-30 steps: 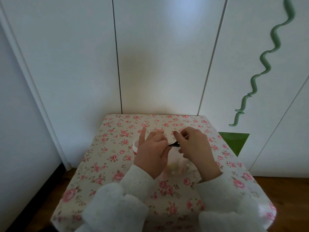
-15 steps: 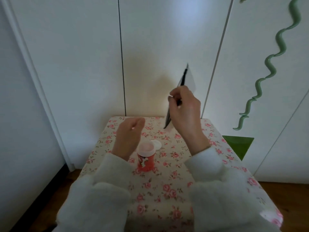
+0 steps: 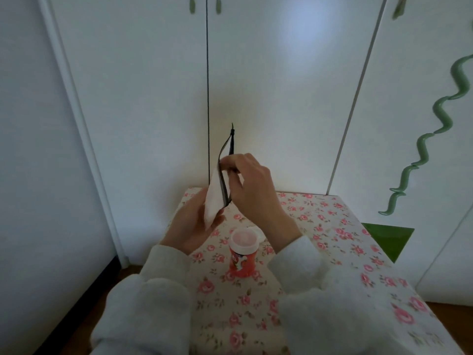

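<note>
Above the far part of the flowered table (image 3: 320,252) my two hands hold up a thin white packet with a dark edge (image 3: 217,198). My right hand (image 3: 252,185) pinches its dark top edge. My left hand (image 3: 192,226) holds its white lower part from the left. Below the hands a small red can with a pale pink top (image 3: 242,253) stands upright on the table. A small white lid (image 3: 258,233) lies just behind the can.
White cupboard doors (image 3: 281,98) rise straight behind the table. A green wavy handle (image 3: 435,129) and a green triangle (image 3: 389,239) sit on the doors at the right. Wooden floor (image 3: 84,311) shows at the left of the table.
My left hand has risen from beside the can and taken hold of the packet's lower part. My right hand has moved left with the packet. A second ago both hands worked low at the can.
</note>
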### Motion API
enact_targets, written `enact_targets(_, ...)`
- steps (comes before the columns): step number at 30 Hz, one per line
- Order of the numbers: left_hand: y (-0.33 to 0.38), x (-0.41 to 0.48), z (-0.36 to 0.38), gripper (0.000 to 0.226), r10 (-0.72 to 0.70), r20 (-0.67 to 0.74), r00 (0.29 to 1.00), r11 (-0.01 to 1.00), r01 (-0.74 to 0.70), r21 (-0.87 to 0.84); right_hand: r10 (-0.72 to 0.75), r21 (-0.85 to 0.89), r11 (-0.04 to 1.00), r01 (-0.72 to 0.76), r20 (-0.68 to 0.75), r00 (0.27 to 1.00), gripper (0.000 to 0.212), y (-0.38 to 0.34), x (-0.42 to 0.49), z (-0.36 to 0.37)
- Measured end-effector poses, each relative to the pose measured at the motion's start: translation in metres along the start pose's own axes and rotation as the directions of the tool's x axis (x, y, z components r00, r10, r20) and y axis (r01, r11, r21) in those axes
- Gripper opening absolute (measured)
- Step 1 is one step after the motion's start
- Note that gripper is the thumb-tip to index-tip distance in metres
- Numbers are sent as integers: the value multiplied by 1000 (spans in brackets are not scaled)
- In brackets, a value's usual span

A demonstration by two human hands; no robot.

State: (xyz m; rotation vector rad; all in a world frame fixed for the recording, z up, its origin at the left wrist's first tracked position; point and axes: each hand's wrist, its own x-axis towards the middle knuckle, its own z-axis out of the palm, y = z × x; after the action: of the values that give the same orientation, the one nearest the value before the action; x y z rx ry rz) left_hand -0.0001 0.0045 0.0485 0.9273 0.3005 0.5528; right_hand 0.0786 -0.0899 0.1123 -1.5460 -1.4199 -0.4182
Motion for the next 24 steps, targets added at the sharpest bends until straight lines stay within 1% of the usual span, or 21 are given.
enact_targets(2, 5, 2, -4, 18, 70, -21, 997, 998, -70, 4, -13, -25, 1000, 15, 57, 998, 23, -3, 4, 2)
enact_targets(4, 6, 4, -9, 16, 93, -52, 994, 995, -95, -40, -40, -66, 997, 48, 117, 992, 30, -5, 9, 4)
enact_targets(6, 5, 4, -15, 27, 63, -62, 996, 995, -68, -73, -88, -114, 988, 109, 173, 981, 38, -5, 11, 7)
enact_targets(8, 2, 3, -20, 44, -22, -9, 1000, 999, 21, -31, -130, -159, 972, 171, 236, 963, 42, -5, 10, 11)
enact_targets(10, -3, 2, -23, 53, -91, 17, 996, 996, 91, 27, -162, -167, 962, 214, 280, 946, 42, -2, 8, 15)
enact_targets(12, -6, 5, -27, 50, -114, 4, 993, 993, 114, 28, -190, -169, 954, 246, 294, 937, 39, 0, 6, 17)
enact_targets(15, -11, 9, -34, 39, -76, 16, 997, 991, 78, -112, -222, -209, 936, 283, 276, 935, 40, 8, 2, 15)
enact_targets(16, -12, 10, -36, 36, -50, 23, 998, 985, 53, -167, -211, -235, 932, 276, 267, 940, 40, 9, 0, 13)
enact_targets(18, -14, 12, -40, 33, -8, 26, 1000, 977, 13, -213, -120, -317, 927, 202, 260, 958, 37, 8, -3, 10)
enact_targets(20, -16, 12, -40, 34, -1, 27, 1000, 978, 7, -209, 15, -438, 891, 120, 292, 956, 31, 6, -7, 9)
enact_targets(22, -18, 13, -40, 41, -17, 23, 1000, 981, 21, -191, 87, -550, 832, 79, 269, 959, 25, 4, -7, 8)
enact_targets(24, -19, 14, -43, 50, -23, -9, 1000, 988, 21, -152, 140, -556, 831, 24, 251, 958, 18, 2, -4, 9)
